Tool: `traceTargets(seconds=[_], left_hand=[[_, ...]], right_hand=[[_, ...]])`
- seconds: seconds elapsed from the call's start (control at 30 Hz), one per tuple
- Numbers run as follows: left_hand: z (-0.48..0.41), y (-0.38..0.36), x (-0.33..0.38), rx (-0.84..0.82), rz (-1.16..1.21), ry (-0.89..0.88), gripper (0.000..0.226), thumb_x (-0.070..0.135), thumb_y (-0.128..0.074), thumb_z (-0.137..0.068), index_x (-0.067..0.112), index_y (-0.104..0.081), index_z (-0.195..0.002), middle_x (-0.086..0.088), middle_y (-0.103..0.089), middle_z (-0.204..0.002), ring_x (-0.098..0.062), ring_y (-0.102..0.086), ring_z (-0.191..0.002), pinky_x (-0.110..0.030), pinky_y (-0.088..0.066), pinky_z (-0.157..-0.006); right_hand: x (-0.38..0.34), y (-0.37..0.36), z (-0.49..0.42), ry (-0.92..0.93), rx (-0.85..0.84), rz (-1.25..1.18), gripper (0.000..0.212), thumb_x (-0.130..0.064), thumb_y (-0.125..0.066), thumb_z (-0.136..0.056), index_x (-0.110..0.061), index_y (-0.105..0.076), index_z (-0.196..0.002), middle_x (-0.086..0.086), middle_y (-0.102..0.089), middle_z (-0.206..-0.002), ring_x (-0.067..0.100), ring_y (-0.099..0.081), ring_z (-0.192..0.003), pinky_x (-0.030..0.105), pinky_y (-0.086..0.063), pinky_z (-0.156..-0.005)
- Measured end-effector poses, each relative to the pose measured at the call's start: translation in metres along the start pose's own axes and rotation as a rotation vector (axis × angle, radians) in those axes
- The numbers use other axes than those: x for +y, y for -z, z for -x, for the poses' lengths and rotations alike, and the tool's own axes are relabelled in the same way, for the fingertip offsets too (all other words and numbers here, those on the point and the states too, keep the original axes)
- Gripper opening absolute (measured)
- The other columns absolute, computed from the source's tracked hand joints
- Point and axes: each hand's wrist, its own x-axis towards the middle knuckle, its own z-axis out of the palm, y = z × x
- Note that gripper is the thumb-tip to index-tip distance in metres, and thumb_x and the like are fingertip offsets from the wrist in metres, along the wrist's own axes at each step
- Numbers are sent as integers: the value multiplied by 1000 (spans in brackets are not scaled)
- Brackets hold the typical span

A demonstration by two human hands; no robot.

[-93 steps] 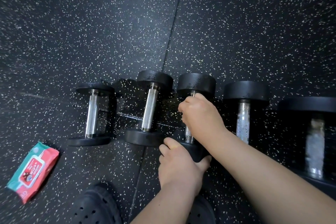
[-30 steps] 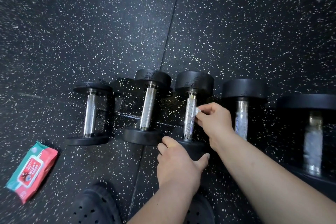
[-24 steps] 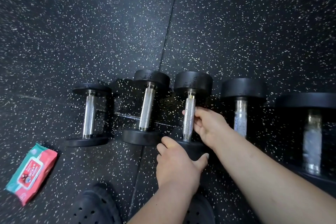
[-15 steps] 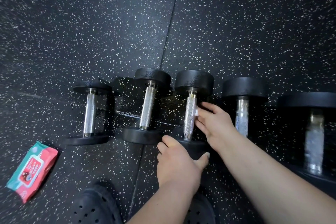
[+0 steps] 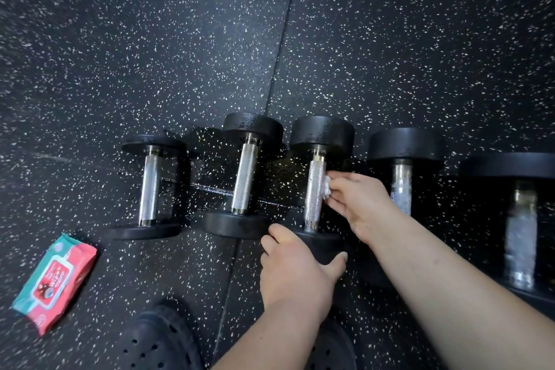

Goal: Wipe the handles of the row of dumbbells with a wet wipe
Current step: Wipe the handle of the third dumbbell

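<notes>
Left hand (image 5: 295,273) grips the near head (image 5: 318,242) of the third dumbbell (image 5: 322,132); right hand (image 5: 360,201) pinches the wet wipe (image 5: 326,186) against the right flank of its handle (image 5: 313,198), which runs near to far, straight ahead

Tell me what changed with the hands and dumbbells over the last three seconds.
The right hand, first wrapped round the third dumbbell's handle, came off to its right side and now pinches the wet wipe against it. The left hand stays gripping that dumbbell's near head. The other dumbbells and the wipe pack have not moved.
</notes>
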Motion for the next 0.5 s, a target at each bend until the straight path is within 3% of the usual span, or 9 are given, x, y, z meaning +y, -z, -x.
traceTargets(seconds=[0.1, 0.2, 0.33, 0.43, 0.5], left_hand=[[0, 0, 0, -8, 4, 5, 111, 82, -78, -65, 12, -30, -137, -4, -46, -129, -28, -60, -115, -40, -53, -93], [0, 1, 1, -9, -3, 11, 113, 82, -77, -65, 12, -31, -139, -4, -46, -130, -28, -60, -116, -40, -53, -93], [-1, 0, 1, -1, -9, 4, 111, 82, -78, -65, 12, -31, -137, -4, -46, -129, -28, -60, -116, -39, -53, -94], [-1, 0, 0, 1, -12, 5, 113, 82, -77, -64, 11, -30, -139, -5, -46, -130, -28, -59, -117, -40, -53, -94], [-1, 0, 0, 3, -12, 8, 114, 82, -77, -64, 11, -30, -140, -5, -46, -130, -29, -60, -116, -40, -54, -94]], right_hand=[[-3, -11, -3, -108, -108, -70, 33, 15, -42, -100, 6, -67, -120, 24, -77, -112, 29, -80, -91, 34, -65, -68], [-4, -12, -5, -108, -131, -60, 37, 16, -38, -99, 6, -69, -117, 25, -76, -113, 29, -79, -89, 33, -65, -69], [-3, -7, 1, 37, -2, 59, 26, 13, -56, -95, -6, -73, -99, 14, -76, -101, 21, -70, -89, 32, -64, -78], [-1, 1, 9, 175, 72, 227, 17, -2, -74, -93, -11, -77, -107, 5, -79, -97, 16, -73, -91, 36, -62, -95], [1, 4, 15, 263, 93, 312, 18, -11, -80, -92, -18, -80, -109, -1, -80, -98, 13, -76, -96, 36, -60, -97]])
